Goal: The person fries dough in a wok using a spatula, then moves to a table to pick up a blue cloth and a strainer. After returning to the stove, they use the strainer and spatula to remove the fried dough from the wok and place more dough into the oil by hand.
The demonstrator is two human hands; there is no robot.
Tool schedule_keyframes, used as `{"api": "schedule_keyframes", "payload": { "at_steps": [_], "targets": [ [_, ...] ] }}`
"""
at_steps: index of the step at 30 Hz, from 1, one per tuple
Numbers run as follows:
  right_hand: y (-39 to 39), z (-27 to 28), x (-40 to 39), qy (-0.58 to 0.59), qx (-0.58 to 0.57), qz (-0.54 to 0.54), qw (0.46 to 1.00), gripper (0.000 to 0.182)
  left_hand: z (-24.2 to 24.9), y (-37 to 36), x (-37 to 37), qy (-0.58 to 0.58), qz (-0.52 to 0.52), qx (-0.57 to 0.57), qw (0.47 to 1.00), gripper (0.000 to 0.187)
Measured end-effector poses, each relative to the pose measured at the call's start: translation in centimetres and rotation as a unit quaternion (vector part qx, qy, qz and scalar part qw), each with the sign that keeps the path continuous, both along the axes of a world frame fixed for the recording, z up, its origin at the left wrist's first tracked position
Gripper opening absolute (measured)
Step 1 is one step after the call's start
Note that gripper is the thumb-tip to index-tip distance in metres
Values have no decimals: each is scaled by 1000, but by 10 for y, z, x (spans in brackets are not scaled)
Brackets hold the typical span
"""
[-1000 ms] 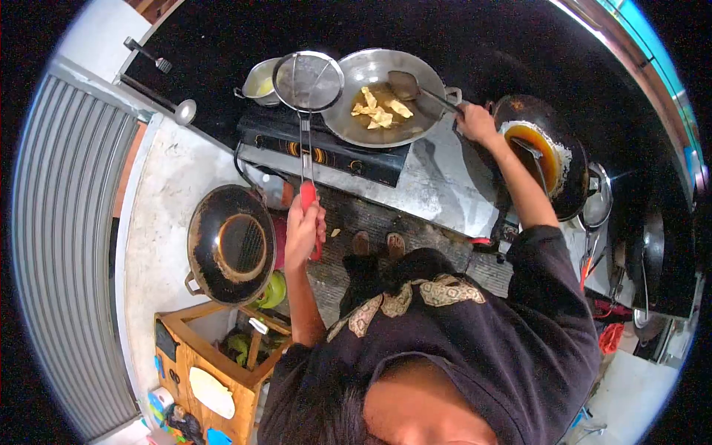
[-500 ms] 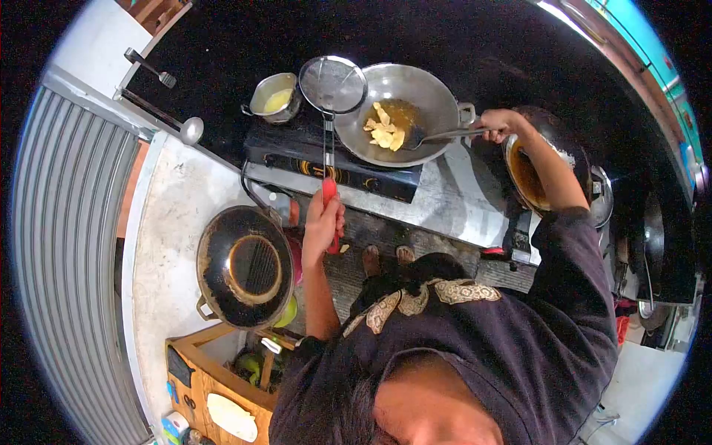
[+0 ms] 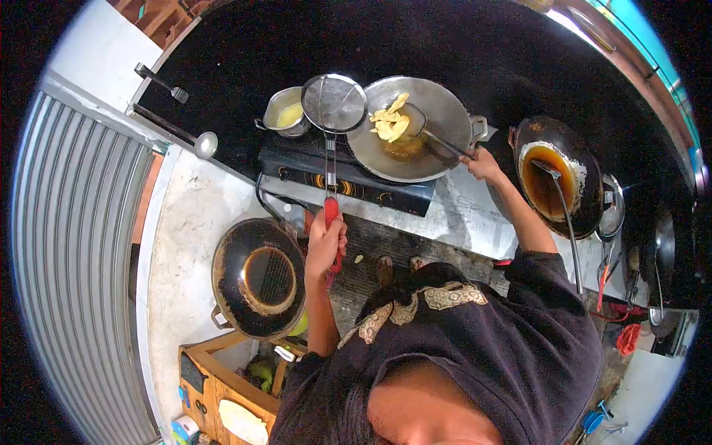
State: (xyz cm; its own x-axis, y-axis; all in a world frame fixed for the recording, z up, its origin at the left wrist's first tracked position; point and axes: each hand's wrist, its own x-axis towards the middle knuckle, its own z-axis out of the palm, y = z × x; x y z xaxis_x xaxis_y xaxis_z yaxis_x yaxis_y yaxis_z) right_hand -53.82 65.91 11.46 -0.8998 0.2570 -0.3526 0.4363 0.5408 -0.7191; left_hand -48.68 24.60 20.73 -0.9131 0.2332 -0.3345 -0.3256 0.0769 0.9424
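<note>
My left hand (image 3: 325,246) is closed around the red handle of a round mesh strainer (image 3: 334,104), which is held above the stove between a small pot and a wok. My right hand (image 3: 484,165) grips the long handle of a metal spatula (image 3: 445,144). Its broad end carries pale yellow pieces of food (image 3: 391,124) in the large silver wok (image 3: 434,96). Brownish oil (image 3: 403,150) lies in the bottom of this wok. The small pot (image 3: 295,129) left of the strainer contains something yellow.
A black stove (image 3: 348,182) supports the silver wok. To the right, a dark pan (image 3: 591,167) has brown liquid and a long-handled utensil (image 3: 569,222) in it. Another dark wok (image 3: 230,259) stands at left, near a ladle (image 3: 206,144) and a wooden crate (image 3: 215,374).
My right hand has moved down and left, and the spatula has lifted the yellow pieces toward the wok's upper left side. The left hand still grips the strainer. The whole view has shifted slightly.
</note>
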Motion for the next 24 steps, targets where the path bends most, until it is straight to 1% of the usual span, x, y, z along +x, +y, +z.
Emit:
{"api": "schedule_keyframes", "payload": {
  "at_steps": [1, 4, 5, 7, 11, 13, 16, 19, 22, 24],
  "targets": [
    [-1, 5, 3, -5, 33, -2, 999, 34, 0, 0, -1, -3, -3, -4, 1000, 11],
    [3, -9, 11, 119, 149, 26, 981, 36, -9, 0, -6, 26, -23, 9, 999, 14],
    [5, -12, 13, 117, 153, 31, 981, 36, -9, 2, -7, 20, -23, 5, 1000, 14],
    [-10, 11, 19, 115, 161, 39, 979, 36, -5, 5, -9, 8, -24, -2, 1000, 14],
    [-24, 17, 23, 116, 167, 23, 979, 35, -4, 11, -12, 1, -24, 7, 1000, 14],
    [-38, 40, 29, 117, 166, 29, 979, 36, -5, 12, -12, 1, -27, 12, 1000, 14],
    [-40, 29, 31, 172, 157, 63, 970, 35, -5, 13, -12, -1, -22, 22, 1000, 13],
    [-46, 20, 28, 91, 150, 58, 983, 34, -2, 15, -10, -17, -19, 28, 999, 12],
    [-60, 18, 29, 135, 145, 59, 978, 29, -7, 13, -10, -12, -24, 30, 999, 11],
    [-63, 28, 30, 112, 152, 68, 980, 30, -5, 13, -9, -9, -21, 28, 999, 10]
  ]
}}
